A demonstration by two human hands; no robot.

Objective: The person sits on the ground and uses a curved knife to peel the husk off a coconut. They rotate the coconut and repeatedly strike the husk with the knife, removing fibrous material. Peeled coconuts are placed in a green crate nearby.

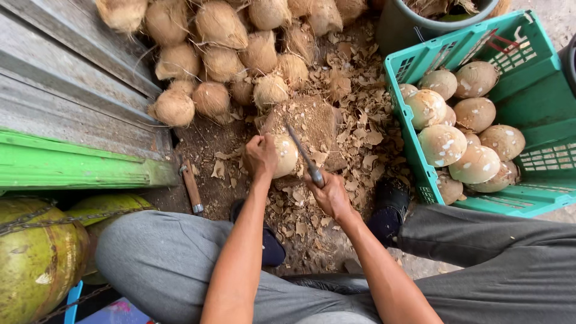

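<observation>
My left hand [260,155] grips a pale, partly peeled coconut [285,156] and holds it on a wooden chopping block [312,120] on the ground. My right hand [329,193] is closed around the handle of a knife [304,156], whose blade slants up and left against the coconut's right side. Brown shell shavings [354,120] lie all around the block.
A pile of brown husked coconuts [216,54] sits at the back. A green plastic crate [540,90] on the right holds several peeled coconuts [462,135]. A second knife [192,189] lies on the ground at left. Green coconuts [36,258] and a green ledge [72,165] stand left.
</observation>
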